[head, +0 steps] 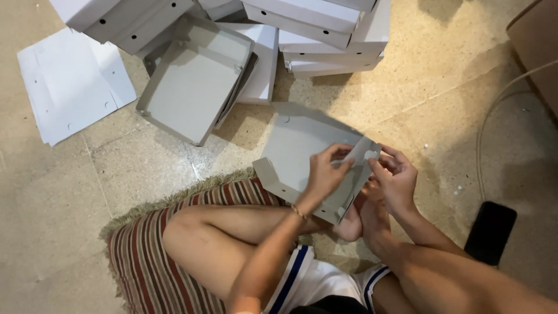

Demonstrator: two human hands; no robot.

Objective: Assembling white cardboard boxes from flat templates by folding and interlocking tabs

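Between the two hands, over the crossed legs, sits a half-folded grey box [302, 154], tilted, near corner low against the feet; left hand [325, 174] pinching a flap [363, 152] at the box's right end, thumb in front, fingertips curled over the edge; right hand [398, 180] gripping the same flap from the other side, fingers bent round it; both clenched on card, neither released. Hidden behind the left hand: the join of flap and box wall, so cannot tell whether the tab sits in its slot; lower box corner covered by wrist and foot; thin bracelet [299, 211] on the left wrist. Just above the grip, an open tray [195, 81] leaning on a stack of white boxes [325, 26], the stack cut off by the top edge; more closed boxes [128, 23] further left, also cropped. Far left of the grip, flat white blanks [70, 87] on the floor. Below the grip, a striped cushion [145, 256] with a fringe, mostly covered by the legs. Right of the grip, bare stone floor [442, 99], open room out to a pale cable [494, 110] and a dark phone-like slab [491, 232]; brown shape [537, 46] at the top right corner cut off, kind unclear.
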